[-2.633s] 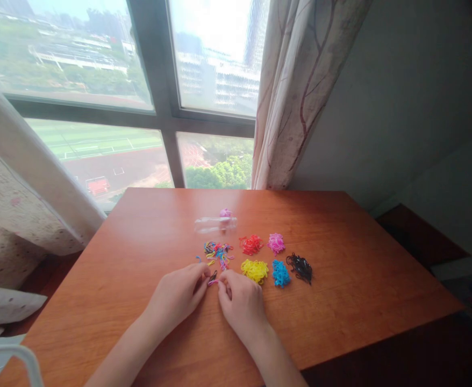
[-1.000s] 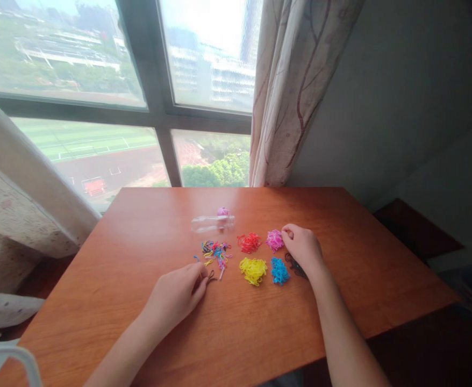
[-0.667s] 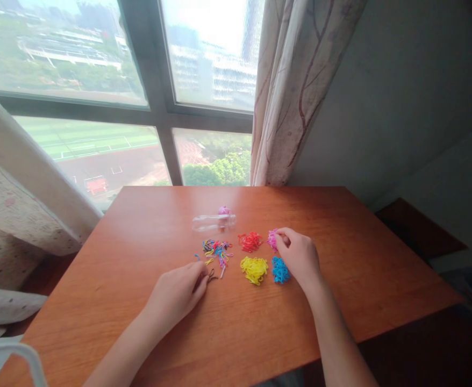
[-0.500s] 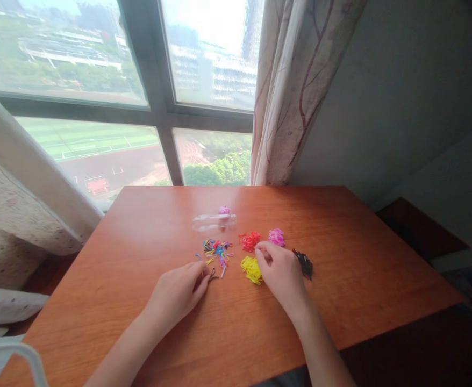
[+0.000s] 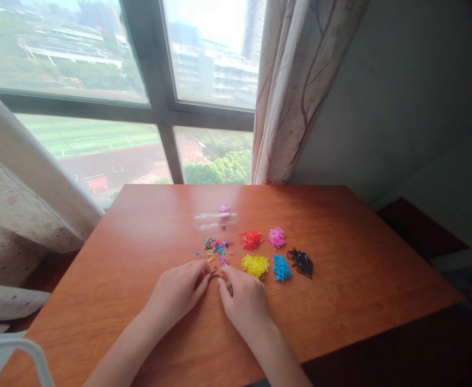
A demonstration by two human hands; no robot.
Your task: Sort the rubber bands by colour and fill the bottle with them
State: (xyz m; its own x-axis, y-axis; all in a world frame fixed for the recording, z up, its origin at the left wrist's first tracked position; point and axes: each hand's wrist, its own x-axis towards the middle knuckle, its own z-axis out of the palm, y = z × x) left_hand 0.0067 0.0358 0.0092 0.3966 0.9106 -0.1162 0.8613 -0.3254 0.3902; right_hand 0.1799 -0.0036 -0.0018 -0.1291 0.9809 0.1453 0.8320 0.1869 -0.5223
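My left hand point(image 5: 183, 285) is closed in a pinch on black rubber bands point(image 5: 214, 273), whose loops stick out past the fingertips. Close beside it, my right hand point(image 5: 246, 298) is pinched with its fingertips by the free end of those bands; what lies between them is too small to make out. A mixed heap of coloured rubber bands point(image 5: 219, 248) lies just beyond both hands. To the right sit sorted piles: yellow bands point(image 5: 255, 265), red bands point(image 5: 251, 239), pink bands point(image 5: 277, 238), blue bands point(image 5: 281, 268) and black bands point(image 5: 301, 262).
A clear plastic container point(image 5: 209, 221) lies on its side behind the mixed heap, with a pink object point(image 5: 225, 209) by it. The wooden table point(image 5: 341, 231) reaches to the window point(image 5: 212, 156). A white curved rail point(image 5: 30, 352) stands at the lower left.
My right hand has moved left from above the yellow and red piles to beside my left hand, uncovering the blue pile. My left hand stays in place with the black bands.
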